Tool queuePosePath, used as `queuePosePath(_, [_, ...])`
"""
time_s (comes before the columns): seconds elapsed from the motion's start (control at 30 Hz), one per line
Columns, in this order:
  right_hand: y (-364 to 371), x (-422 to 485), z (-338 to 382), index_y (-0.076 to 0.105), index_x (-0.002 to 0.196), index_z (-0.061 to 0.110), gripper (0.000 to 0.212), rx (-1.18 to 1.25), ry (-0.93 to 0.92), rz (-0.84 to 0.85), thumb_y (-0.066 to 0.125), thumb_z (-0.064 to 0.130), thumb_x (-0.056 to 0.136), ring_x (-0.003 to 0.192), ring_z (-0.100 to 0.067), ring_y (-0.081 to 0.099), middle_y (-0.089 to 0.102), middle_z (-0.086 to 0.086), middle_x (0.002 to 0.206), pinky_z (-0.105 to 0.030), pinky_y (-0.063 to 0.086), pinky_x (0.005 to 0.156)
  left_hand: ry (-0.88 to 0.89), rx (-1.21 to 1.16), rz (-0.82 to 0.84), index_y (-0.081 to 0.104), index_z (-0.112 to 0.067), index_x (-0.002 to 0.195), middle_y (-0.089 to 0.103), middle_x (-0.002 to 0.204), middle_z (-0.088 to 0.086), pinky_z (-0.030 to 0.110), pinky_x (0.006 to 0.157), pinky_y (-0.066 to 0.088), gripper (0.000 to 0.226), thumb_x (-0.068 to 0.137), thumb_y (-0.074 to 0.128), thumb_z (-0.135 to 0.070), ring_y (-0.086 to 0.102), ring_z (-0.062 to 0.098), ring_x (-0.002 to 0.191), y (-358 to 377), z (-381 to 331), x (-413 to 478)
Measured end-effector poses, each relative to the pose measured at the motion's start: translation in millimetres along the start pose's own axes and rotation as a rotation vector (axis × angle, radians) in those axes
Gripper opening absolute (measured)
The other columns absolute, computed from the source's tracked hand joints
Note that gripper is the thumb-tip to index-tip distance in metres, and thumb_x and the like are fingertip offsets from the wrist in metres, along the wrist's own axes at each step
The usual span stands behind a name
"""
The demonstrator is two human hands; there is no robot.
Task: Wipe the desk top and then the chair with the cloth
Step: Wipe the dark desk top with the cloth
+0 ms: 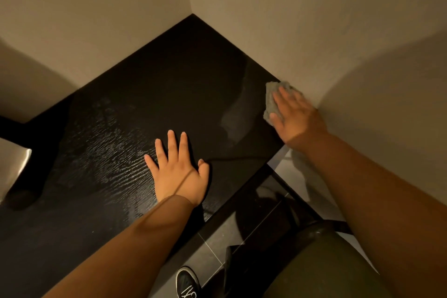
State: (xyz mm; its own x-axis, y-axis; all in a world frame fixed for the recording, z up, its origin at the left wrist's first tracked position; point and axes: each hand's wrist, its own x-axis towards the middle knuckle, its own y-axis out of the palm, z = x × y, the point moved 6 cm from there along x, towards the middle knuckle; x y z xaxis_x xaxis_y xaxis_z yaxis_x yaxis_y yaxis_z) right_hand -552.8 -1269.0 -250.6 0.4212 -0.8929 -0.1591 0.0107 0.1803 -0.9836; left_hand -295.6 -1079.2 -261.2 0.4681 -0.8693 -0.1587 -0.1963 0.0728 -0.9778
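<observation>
The black wood-grain desk top (150, 94) fills the corner between two beige walls. My right hand (296, 116) presses a grey cloth (270, 101) flat against the desk at its right edge, close to the wall. Its fingers lie straight over the cloth. My left hand (179, 172) rests flat on the desk near the front edge, fingers spread, holding nothing. Damp streaks show on the desk left of my left hand and beside the cloth. A dark olive chair seat (321, 266) is at the lower right, below my right forearm.
Walls (314, 19) close the desk in at the back and the right. A dark cylindrical object (20, 197) stands on the desk at the far left. Under the desk edge are a tiled floor (212, 254) and a black shoe (187, 284).
</observation>
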Motion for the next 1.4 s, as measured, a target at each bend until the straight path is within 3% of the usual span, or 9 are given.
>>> queuePosePath(0.13, [-3,1,30,0.007,0.163,0.018,0.068,0.020,0.109,0.014,0.012,0.048,0.103,0.157,-0.031,0.002,0.003,-0.008,0.171,-0.045,0.004,0.128,0.011,-0.009,-0.005,0.012,-0.028,0.167,0.000,0.176,0.002,0.064,0.127,-0.001,0.086,0.090,0.028,-0.061,-0.005,0.035,0.161,-2,0,0])
queuePosePath(0.23, [3,-15,66,-0.001,0.163,0.021,0.070,0.036,-0.074,0.102,0.004,0.051,0.099,0.157,-0.029,-0.009,-0.005,-0.003,0.171,-0.045,-0.004,0.127,0.009,-0.012,0.002,0.013,-0.027,0.167,0.000,0.176,0.002,0.064,0.127,-0.001,0.087,0.089,0.026,-0.062,-0.005,0.035,0.161,-3,-1,1])
queuePosePath(0.43, [-7,43,27,0.012,0.163,0.014,0.085,0.001,-0.099,0.048,-0.003,0.060,0.092,0.157,-0.029,0.006,0.009,-0.010,0.171,-0.045,0.009,0.127,0.008,-0.006,0.003,0.014,-0.027,0.167,0.000,0.176,0.002,0.062,0.127,-0.002,0.087,0.089,0.027,-0.063,-0.005,0.035,0.161,-3,-1,0])
queuePosePath(0.57, [-8,41,45,0.006,0.163,0.017,0.070,0.028,-0.022,0.042,0.008,0.050,0.102,0.157,-0.031,0.000,0.001,-0.008,0.171,-0.046,0.003,0.128,0.009,-0.008,0.003,0.014,-0.027,0.167,0.001,0.176,0.002,0.062,0.127,-0.002,0.087,0.088,0.027,-0.062,-0.004,0.035,0.161,-3,-1,-1])
queuePosePath(0.8, [4,4,84,0.007,0.164,0.024,0.074,0.033,-0.303,0.130,0.006,0.056,0.097,0.157,-0.024,-0.006,0.000,0.001,0.172,-0.041,-0.002,0.127,0.008,0.001,-0.009,0.016,-0.027,0.167,0.003,0.176,0.002,0.061,0.127,-0.002,0.086,0.089,0.029,-0.061,-0.003,0.035,0.161,-4,-1,0])
queuePosePath(0.97, [-12,79,50,0.011,0.163,0.013,0.085,0.012,-0.153,0.034,-0.010,0.060,0.095,0.157,-0.031,0.004,0.007,-0.011,0.171,-0.048,0.008,0.127,0.007,-0.004,-0.018,0.016,-0.028,0.167,0.003,0.176,0.002,0.061,0.128,-0.003,0.086,0.088,0.029,-0.061,-0.003,0.034,0.161,-5,-2,0])
queuePosePath(1.07, [-13,84,58,0.005,0.163,0.014,0.070,0.042,-0.070,0.062,0.010,0.051,0.104,0.157,-0.031,-0.002,0.000,-0.010,0.171,-0.047,0.002,0.128,0.005,-0.009,-0.006,0.016,-0.028,0.167,0.002,0.176,0.002,0.060,0.128,-0.003,0.086,0.088,0.029,-0.061,-0.004,0.034,0.161,-4,-2,1])
queuePosePath(1.23, [-3,32,91,0.005,0.164,0.020,0.074,0.000,-0.210,0.058,0.004,0.054,0.098,0.157,-0.027,-0.004,0.000,-0.004,0.172,-0.046,-0.001,0.128,0.000,-0.025,-0.019,0.019,-0.028,0.166,0.005,0.176,0.002,0.061,0.127,-0.001,0.087,0.087,0.032,-0.060,-0.001,0.035,0.161,-7,-2,1])
queuePosePath(1.4, [-8,79,66,0.007,0.163,0.019,0.078,0.018,-0.190,0.048,0.004,0.059,0.097,0.158,-0.026,0.000,0.003,-0.005,0.172,-0.047,0.007,0.128,-0.002,-0.016,-0.020,0.018,-0.028,0.167,0.004,0.176,0.001,0.061,0.127,-0.002,0.087,0.087,0.031,-0.060,-0.003,0.034,0.161,-7,-3,0])
